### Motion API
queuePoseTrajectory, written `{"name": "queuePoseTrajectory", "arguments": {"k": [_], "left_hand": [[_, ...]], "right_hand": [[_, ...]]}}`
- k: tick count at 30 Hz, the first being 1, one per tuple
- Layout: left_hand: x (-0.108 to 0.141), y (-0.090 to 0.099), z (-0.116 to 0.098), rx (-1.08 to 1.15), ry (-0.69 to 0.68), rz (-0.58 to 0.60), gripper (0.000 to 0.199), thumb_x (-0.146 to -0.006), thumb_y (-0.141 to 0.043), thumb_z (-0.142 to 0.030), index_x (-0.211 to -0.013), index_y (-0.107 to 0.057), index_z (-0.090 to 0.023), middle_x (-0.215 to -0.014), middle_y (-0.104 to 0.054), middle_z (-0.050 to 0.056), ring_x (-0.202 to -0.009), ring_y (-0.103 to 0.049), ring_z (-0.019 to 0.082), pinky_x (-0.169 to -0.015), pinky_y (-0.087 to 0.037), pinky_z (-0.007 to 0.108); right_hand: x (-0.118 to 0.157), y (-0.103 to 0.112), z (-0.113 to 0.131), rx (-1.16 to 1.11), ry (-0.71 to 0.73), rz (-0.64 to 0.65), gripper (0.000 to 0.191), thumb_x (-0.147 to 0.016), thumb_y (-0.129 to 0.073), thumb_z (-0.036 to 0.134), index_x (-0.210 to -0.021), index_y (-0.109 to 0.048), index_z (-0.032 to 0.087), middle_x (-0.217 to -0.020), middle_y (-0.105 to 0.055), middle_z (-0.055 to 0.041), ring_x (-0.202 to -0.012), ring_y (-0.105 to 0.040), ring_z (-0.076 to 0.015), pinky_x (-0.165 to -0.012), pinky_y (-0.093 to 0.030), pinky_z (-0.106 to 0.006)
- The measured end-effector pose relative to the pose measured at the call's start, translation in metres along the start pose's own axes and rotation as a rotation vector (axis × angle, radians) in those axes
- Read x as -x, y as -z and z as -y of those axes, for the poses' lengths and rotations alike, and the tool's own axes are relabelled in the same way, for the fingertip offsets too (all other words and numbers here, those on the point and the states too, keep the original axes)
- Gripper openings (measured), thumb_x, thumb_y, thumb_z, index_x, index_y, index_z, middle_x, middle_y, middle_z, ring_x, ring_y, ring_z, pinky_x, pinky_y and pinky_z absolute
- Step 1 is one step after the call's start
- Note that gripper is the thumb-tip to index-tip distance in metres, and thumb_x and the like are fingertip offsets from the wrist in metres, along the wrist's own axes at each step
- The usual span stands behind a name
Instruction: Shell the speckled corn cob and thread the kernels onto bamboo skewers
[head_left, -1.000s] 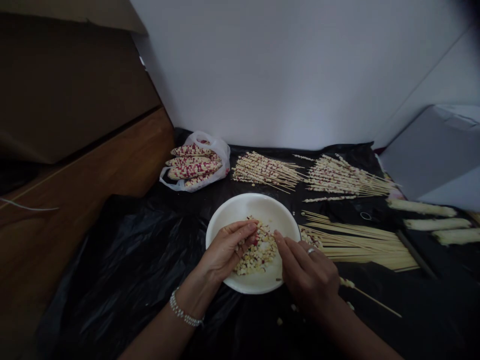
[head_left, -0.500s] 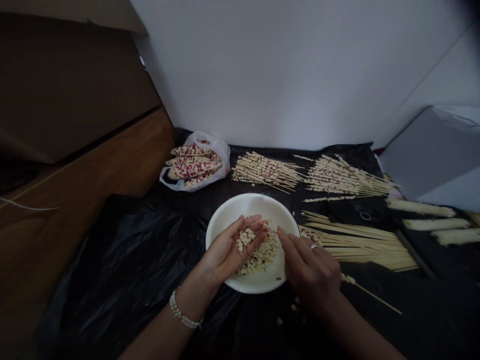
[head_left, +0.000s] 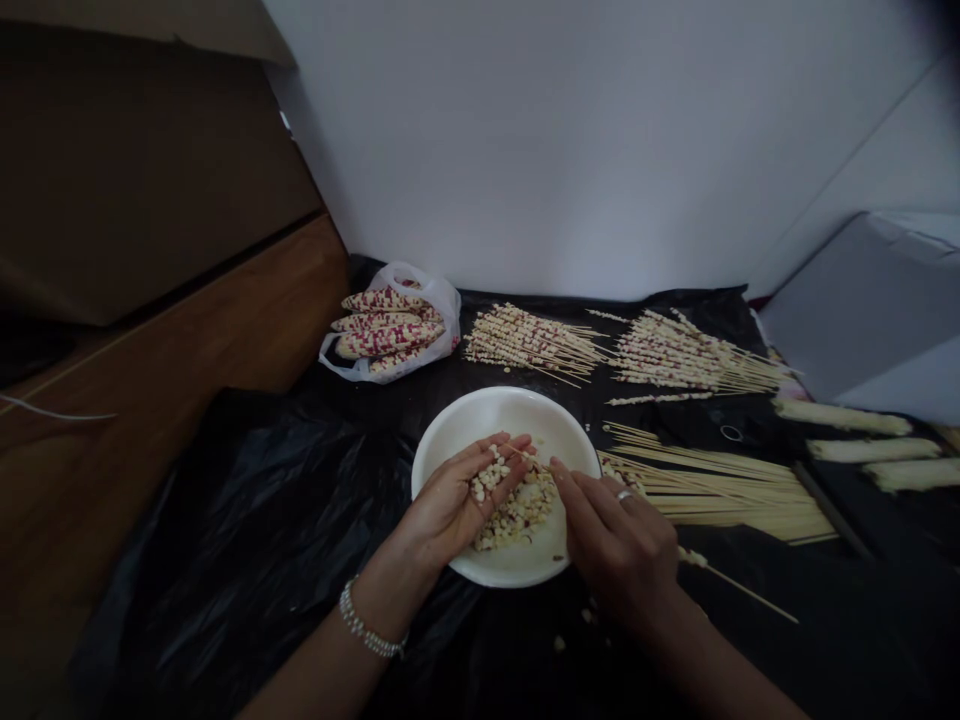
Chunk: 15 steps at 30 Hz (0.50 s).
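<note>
My left hand (head_left: pixel 457 500) is palm up over the white bowl (head_left: pixel 442 420), cupped around a small heap of pale corn kernels (head_left: pixel 487 480). My right hand (head_left: pixel 626 535), at the bowl's right rim, pinches a thin wooden skewer (head_left: pixel 750 592). The skewer's tip end reaches over the left fingers, and its bare rear end sticks out to the lower right. Some kernels on the skewer show just behind the right hand; the middle is hidden by that hand. Loose yellow and dark red kernels (head_left: pixel 517 520) lie in the bowl beneath my left hand.
A plastic bag (head_left: pixel 446 300) of speckled corn cobs (head_left: pixel 386 338) stands at the back left. Two piles of kernel-threaded skewers (head_left: pixel 525 340) (head_left: pixel 667 355) lie behind the bowl. Bare skewers (head_left: pixel 720 485) and stripped cobs (head_left: pixel 874 450) are on the right, on black plastic sheeting (head_left: pixel 300 520).
My right hand and the skewer have shifted slightly left, bringing the tip further over the left fingers. The left fingers have moved a little; the bowl has stayed in place.
</note>
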<state>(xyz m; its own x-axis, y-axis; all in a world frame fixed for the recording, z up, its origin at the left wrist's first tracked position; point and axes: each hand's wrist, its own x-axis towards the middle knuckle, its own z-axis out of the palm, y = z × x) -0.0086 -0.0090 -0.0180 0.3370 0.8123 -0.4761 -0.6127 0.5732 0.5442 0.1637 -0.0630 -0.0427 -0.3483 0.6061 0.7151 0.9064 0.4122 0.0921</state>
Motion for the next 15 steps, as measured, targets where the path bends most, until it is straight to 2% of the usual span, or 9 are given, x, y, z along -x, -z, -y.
{"name": "queuePoseTrajectory", "arguments": {"k": [4, 9, 15], "left_hand": [[-0.0001, -0.0004, 0.0007, -0.051, -0.052, -0.033, 0.015, -0.079, -0.063, -0.011, -0.093, -0.067, -0.008, -0.109, -0.068, 0.014, -0.097, -0.065, 0.018, -0.087, -0.053, 0.025], [-0.0045, 0.0039, 0.002, -0.086, -0.072, -0.073, 0.019, -0.076, -0.066, -0.01, -0.095, -0.071, -0.012, -0.087, -0.07, 0.006, -0.075, -0.065, 0.008, -0.07, -0.054, 0.013], [-0.0027, 0.0044, 0.0041, -0.095, -0.065, -0.035, 0.02, -0.078, -0.065, -0.012, -0.096, -0.071, -0.011, -0.086, -0.069, 0.006, -0.075, -0.064, 0.007, -0.072, -0.054, 0.015]], "right_hand": [[-0.0015, 0.0011, 0.0003, -0.001, 0.0, 0.003, 0.037, -0.08, -0.057, 0.006, -0.116, -0.061, 0.011, -0.093, -0.07, -0.0062, -0.079, -0.059, -0.0151, -0.074, -0.043, -0.028], [-0.0016, 0.001, 0.0008, -0.003, 0.005, -0.022, 0.036, -0.08, -0.056, 0.006, -0.116, -0.061, 0.011, -0.093, -0.07, -0.0065, -0.078, -0.058, -0.0149, -0.074, -0.043, -0.028], [0.0001, -0.0001, -0.0001, -0.005, 0.003, -0.004, 0.043, -0.08, -0.055, 0.006, -0.123, -0.056, 0.013, -0.093, -0.07, -0.0062, -0.08, -0.058, -0.0154, -0.074, -0.042, -0.028]]}}
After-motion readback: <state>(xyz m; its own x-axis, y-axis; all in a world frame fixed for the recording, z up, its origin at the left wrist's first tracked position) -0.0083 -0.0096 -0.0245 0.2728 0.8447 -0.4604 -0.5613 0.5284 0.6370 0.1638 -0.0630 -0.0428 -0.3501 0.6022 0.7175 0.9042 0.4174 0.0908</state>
